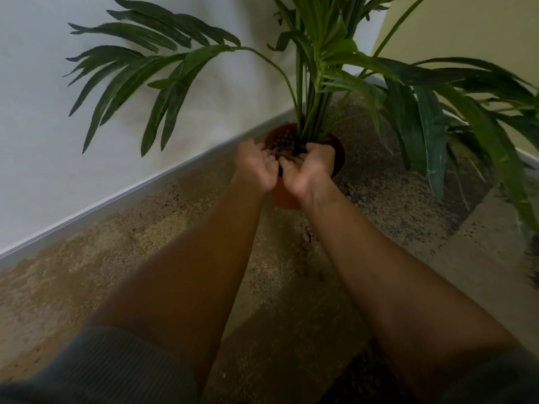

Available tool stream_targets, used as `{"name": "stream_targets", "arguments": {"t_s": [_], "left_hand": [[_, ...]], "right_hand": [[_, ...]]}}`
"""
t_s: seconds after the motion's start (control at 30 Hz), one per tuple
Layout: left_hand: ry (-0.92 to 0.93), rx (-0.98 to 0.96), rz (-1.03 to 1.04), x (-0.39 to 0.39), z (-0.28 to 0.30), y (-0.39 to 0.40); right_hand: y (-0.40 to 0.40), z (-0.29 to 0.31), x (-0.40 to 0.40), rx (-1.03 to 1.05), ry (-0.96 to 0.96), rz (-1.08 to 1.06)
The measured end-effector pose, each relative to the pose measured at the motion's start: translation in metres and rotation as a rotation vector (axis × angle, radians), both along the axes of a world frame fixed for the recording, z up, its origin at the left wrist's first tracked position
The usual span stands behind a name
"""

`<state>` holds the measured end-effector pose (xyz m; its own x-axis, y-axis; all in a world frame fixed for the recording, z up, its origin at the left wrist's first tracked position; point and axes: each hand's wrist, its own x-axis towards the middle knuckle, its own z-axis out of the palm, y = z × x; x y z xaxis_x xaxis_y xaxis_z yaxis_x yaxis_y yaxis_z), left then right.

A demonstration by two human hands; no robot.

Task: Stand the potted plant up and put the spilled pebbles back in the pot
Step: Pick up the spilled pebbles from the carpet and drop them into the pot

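The potted plant [315,83] stands upright in a small terracotta pot [339,158] on the speckled floor near the wall corner. Brown pebbles [281,141] fill the pot around the stems. My left hand [256,164] and my right hand [312,167] are cupped side by side, palms up, right over the pot's near rim. Dark pebbles seem to lie between the cupped palms, though blur hides how many. A few loose pebbles [306,236] lie on the floor just in front of the pot.
A white wall with a grey skirting board [116,196] runs along the left. A yellowish wall [466,30] stands behind on the right. Long green fronds [437,126] hang low over the floor to the right and left of the pot.
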<state>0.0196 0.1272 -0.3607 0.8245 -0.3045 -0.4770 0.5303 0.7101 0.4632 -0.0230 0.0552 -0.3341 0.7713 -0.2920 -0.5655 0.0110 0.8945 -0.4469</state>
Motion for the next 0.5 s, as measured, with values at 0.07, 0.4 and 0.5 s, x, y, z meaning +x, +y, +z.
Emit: {"name": "stream_targets", "arguments": {"t_s": [0.07, 0.4, 0.5], "left_hand": [[0.01, -0.002, -0.002, -0.002, 0.0, 0.001], [0.0, -0.072, 0.118, -0.028, -0.011, 0.01], [0.002, -0.015, 0.16, -0.042, -0.021, 0.015]], "right_hand": [[-0.002, 0.0, -0.005, -0.021, 0.011, 0.003], [-0.012, -0.011, -0.032, 0.013, -0.069, 0.096], [-0.022, -0.023, -0.044, -0.121, -0.054, 0.337]]}}
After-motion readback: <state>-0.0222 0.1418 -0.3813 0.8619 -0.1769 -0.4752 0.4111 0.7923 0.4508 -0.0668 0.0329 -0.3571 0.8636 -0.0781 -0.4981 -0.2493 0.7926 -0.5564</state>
